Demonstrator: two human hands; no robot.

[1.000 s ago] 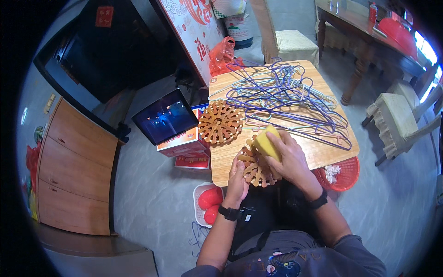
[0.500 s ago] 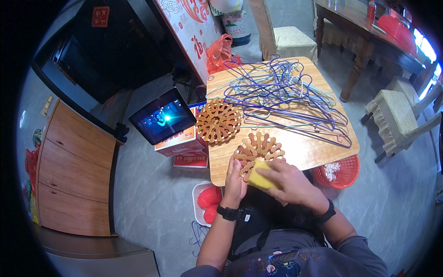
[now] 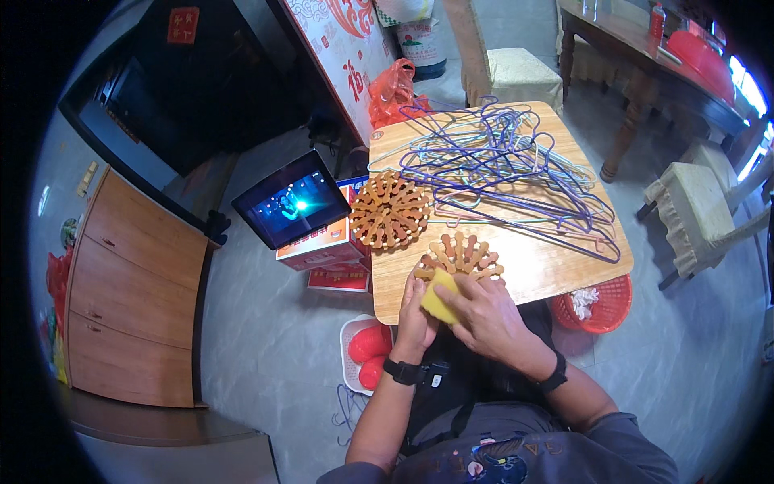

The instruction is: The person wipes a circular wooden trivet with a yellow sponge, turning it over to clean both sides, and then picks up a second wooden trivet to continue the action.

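Observation:
My left hand (image 3: 415,323) grips the near left edge of a round wooden trivet (image 3: 461,252) made of brown, bone-shaped pieces, held at the table's front edge. In my right hand (image 3: 492,315) is a yellow sponge (image 3: 439,297), pressed against the trivet's near part. Sponge and fingers hide that part of it. A second wooden trivet (image 3: 389,211) of the same kind lies on the table to the left. Behind both, a tangled heap of purple and pale green clothes hangers (image 3: 508,173) covers much of the tabletop.
A tablet (image 3: 292,200) leans on boxes (image 3: 322,256) left of the wooden table (image 3: 556,278). Below stand a white basket (image 3: 348,367) with red things and, at right, a red basket (image 3: 609,310) with crumpled white pieces. Chairs (image 3: 693,206) and a dark table (image 3: 621,56) stand farther off.
My right hand has moved the sponge slightly left across the trivet, and the sponge is now tilted. The left hand still grips the trivet's edge. The whole view has shifted a little.

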